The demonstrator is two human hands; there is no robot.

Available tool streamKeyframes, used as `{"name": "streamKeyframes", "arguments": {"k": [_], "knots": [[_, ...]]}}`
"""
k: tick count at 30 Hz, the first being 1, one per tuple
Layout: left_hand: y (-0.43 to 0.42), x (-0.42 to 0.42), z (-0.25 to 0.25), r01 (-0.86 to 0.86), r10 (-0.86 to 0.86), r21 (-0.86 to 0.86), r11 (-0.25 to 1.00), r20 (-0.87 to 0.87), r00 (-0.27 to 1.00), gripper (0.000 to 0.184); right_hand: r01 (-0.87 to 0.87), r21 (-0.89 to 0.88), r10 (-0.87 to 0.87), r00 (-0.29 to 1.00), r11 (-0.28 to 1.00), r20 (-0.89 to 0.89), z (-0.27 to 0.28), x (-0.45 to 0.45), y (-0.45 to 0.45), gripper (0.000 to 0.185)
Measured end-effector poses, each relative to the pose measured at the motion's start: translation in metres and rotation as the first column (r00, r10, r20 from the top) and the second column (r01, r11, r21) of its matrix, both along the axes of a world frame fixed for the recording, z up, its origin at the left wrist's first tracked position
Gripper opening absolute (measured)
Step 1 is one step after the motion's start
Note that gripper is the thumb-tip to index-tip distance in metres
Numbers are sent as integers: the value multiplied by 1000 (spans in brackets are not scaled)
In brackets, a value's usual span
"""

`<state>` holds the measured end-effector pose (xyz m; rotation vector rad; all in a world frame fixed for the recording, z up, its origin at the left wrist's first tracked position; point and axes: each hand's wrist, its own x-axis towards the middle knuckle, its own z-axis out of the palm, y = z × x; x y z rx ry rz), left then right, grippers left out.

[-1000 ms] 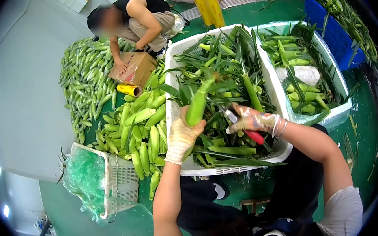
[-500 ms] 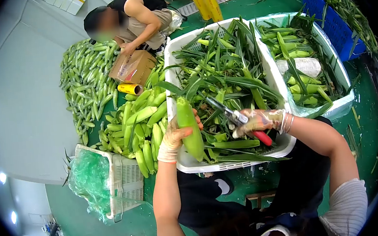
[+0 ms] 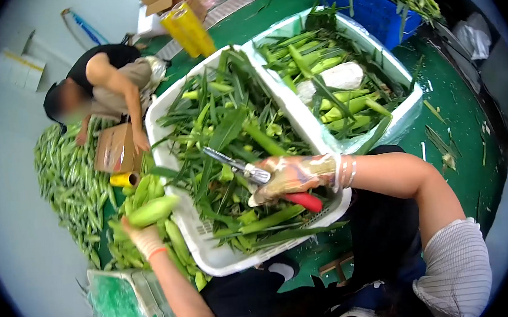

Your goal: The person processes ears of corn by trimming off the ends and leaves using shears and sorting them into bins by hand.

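Observation:
My left hand (image 3: 141, 236), in a pale glove, is closed around the base of a trimmed ear of corn (image 3: 154, 210), over a pile of green ears (image 3: 178, 240) left of the white crate. In my right hand (image 3: 296, 176), whose glove is stained, is a pair of pruning shears with a red handle (image 3: 303, 201). Their metal blades point up and left, above the white crate (image 3: 206, 264) full of corn leaves and husks (image 3: 227, 127). Part of the shears is hidden by my fingers.
A second white crate (image 3: 409, 99) with corn adjoins on the right; a blue crate (image 3: 368, 15) stands behind it. Across from me a person crouches by a cardboard box (image 3: 114, 149) and many wrapped ears (image 3: 65, 175). A basket with green plastic (image 3: 112, 297) stands lower left.
My left hand has carried the ear of corn from above the crate leftward to the pile. My right hand still holds the shears over the crate. The view has turned.

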<state>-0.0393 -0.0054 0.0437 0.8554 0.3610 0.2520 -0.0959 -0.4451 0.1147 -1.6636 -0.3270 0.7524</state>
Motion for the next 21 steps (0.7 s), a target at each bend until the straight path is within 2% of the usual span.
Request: {"name": "streamKeyframes", "arguments": {"k": [1,2,3,4,5,6,7,8,9,10,11,12,13,14,15,16,17,18,19,20,21], "knots": [[36,19,-12,-263,262,-9,965,-34,964,65,52,-72,-44,993,996,110,-5,8,-18,57],[66,30,-21,-353,350,-30,935,-67,934,56,103,-129,-91,991,986,94,-10,23,-41,72],[66,33,-17,-457,459,43,888,-87,884,56,350,-298,-275,924,888,266,-7,34,-62,74],[78,42,-24,-490,487,-20,872,-80,870,52,521,-253,-419,832,815,363,-17,51,-87,43],[93,54,-34,-544,538,-106,832,-83,839,50,659,-406,-437,738,633,514,-37,72,-117,47],[98,67,-45,-596,590,-194,779,-94,802,49,664,-499,-443,745,557,499,-39,81,-139,44],[92,76,-47,-594,605,-315,740,-73,793,50,545,-639,-468,828,542,309,-67,102,-168,37],[86,81,-47,-586,627,-430,687,-56,777,50,683,-596,-249,720,423,648,-145,122,-211,33],[84,77,-50,-319,378,-363,876,102,920,57,693,-660,-355,719,291,598,-165,121,-218,38],[76,85,-55,-282,294,-85,956,235,926,67,650,-703,-329,757,289,564,-214,131,-242,41],[75,89,-36,-110,122,-94,989,121,985,69,528,-820,-149,849,221,506,-302,166,-267,45],[57,86,-23,-63,62,138,988,10,998,64,651,-713,-535,712,259,455,-220,117,-228,45],[46,82,-10,56,-12,394,917,-114,993,58,577,-767,-502,770,282,394,-232,121,-229,41],[40,84,-5,142,-34,556,819,-200,979,52,619,-731,-503,747,288,434,-237,122,-224,35],[35,87,-4,289,-177,610,738,-238,955,45,657,-694,-503,724,294,473,-242,123,-219,28],[-10,77,9,247,-54,727,640,-278,959,45,714,-651,-578,654,257,488,-244,128,-211,27],[-51,69,23,376,-88,869,323,-367,926,63,781,-521,-632,603,344,486,-211,125,-191,29],[-87,54,12,302,-363,835,461,-133,922,63,785,-451,-562,619,425,548,-175,120,-174,32],[-136,42,25,379,-404,845,378,-219,888,79,765,-423,-459,635,485,622,-140,117,-154,35],[-158,53,8,62,-517,998,-3,-55,854,91,744,-397,-357,628,538,692,-110,114,-132,39],[-192,52,18,-13,-514,963,-270,-133,847,100,730,-373,-263,595,573,760,-89,107,-110,42]]}}
